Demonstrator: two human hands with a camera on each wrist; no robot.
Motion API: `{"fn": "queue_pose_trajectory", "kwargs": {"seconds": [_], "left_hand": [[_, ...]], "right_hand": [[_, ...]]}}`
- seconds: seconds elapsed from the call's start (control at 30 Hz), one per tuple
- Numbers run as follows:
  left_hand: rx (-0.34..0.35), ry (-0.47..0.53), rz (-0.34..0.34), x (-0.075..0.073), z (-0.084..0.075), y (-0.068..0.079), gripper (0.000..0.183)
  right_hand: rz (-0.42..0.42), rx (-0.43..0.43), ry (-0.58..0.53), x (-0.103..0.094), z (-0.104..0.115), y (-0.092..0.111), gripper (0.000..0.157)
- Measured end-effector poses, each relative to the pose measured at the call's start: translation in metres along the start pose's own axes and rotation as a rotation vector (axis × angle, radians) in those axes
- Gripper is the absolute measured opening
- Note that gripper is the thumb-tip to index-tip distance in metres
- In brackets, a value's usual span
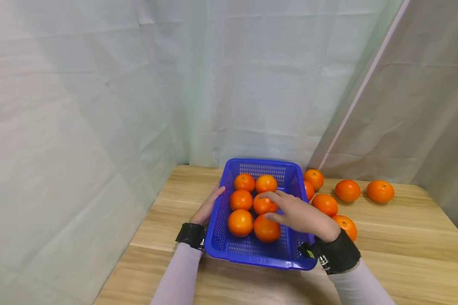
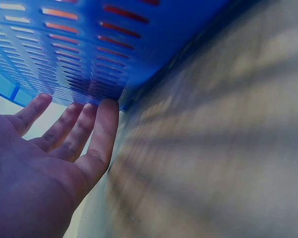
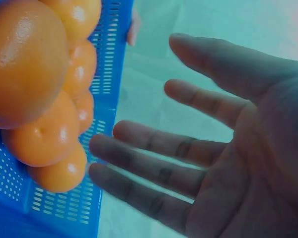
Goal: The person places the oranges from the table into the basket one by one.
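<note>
A blue plastic basket (image 1: 259, 259) with slotted walls holds several oranges (image 1: 241, 223) in two rows. My left hand (image 1: 209, 206) is at the basket's left side. In the left wrist view its fingers (image 2: 102, 134) are extended, with the tips against the outer wall near the bottom edge. Over the basket's right half hovers my right hand (image 1: 299, 214), fingers spread and nothing in the palm. An orange (image 1: 267, 228) at the near end lies just below its thumb. The right wrist view shows the extended fingers (image 3: 154, 144) apart from the fruit.
More oranges (image 1: 347, 190) lie loose on the wooden table (image 1: 400, 250) right of the basket, some close against its wall. A pale curtain (image 1: 252, 84) hangs behind the table and along its left side.
</note>
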State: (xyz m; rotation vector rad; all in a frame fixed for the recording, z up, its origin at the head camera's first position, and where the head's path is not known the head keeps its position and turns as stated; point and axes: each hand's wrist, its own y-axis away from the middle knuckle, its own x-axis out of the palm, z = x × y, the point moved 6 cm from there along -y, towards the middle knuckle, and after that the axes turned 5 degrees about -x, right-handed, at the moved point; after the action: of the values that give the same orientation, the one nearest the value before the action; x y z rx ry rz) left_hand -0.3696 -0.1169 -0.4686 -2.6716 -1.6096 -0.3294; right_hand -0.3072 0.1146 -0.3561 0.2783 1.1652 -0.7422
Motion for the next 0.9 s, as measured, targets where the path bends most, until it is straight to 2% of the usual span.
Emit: {"fn": "queue_pose_trajectory", "kwargs": {"seconds": [0.1,0.33,0.53,0.7,0.9], "left_hand": [[0.008,0.005,-0.003,0.001,0.0,0.0,0.056],[-0.01,0.005,-0.015,-0.001,0.0,0.0,0.057],[-0.019,0.007,-0.009,-0.001,0.0,0.0,0.057],[-0.012,0.013,-0.009,0.0,0.0,0.0,0.057],[-0.013,0.009,-0.026,0.0,0.001,-0.002,0.056]], "right_hand": [[-0.028,0.009,-0.044,-0.007,-0.001,0.004,0.044],[-0.149,-0.035,-0.119,-0.028,-0.005,0.017,0.046],[-0.193,-0.033,-0.149,-0.041,-0.009,0.025,0.045],[-0.238,-0.027,-0.141,-0.05,-0.01,0.036,0.047],[-0.337,0.007,-0.054,-0.062,-0.017,0.059,0.048]]}}
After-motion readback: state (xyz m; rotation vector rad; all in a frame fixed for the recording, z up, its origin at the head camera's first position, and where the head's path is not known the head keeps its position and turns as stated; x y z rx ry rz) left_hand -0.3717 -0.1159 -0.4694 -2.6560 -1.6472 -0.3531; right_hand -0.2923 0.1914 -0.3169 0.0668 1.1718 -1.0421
